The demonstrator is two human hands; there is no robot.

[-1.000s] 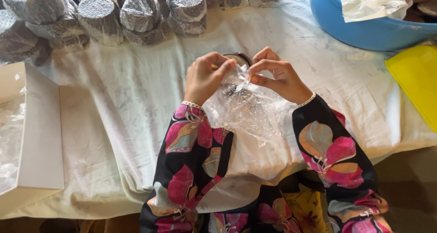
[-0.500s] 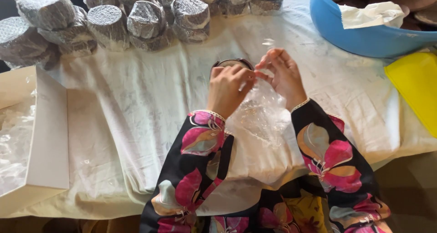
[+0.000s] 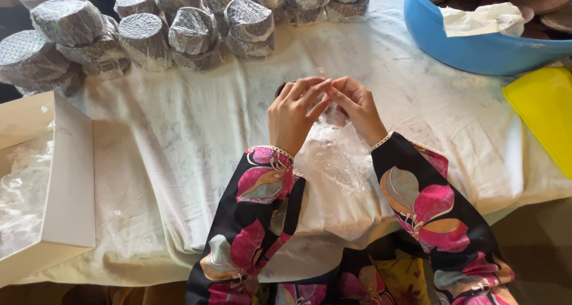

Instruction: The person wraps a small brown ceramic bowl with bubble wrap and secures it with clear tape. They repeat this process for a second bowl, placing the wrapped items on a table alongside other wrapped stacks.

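Clear plastic wrap sits at the frame's centre on the white cloth, bunched over a small dark object mostly hidden behind the fingers. Left hand and right hand meet fingertip to fingertip, both pinching the wrap's top.

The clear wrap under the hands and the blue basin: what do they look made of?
The clear wrap looks like thin glossy plastic film: see-through, crinkled, catching light. The blue basin seems moulded plastic: smooth, evenly coloured, with a slight sheen.
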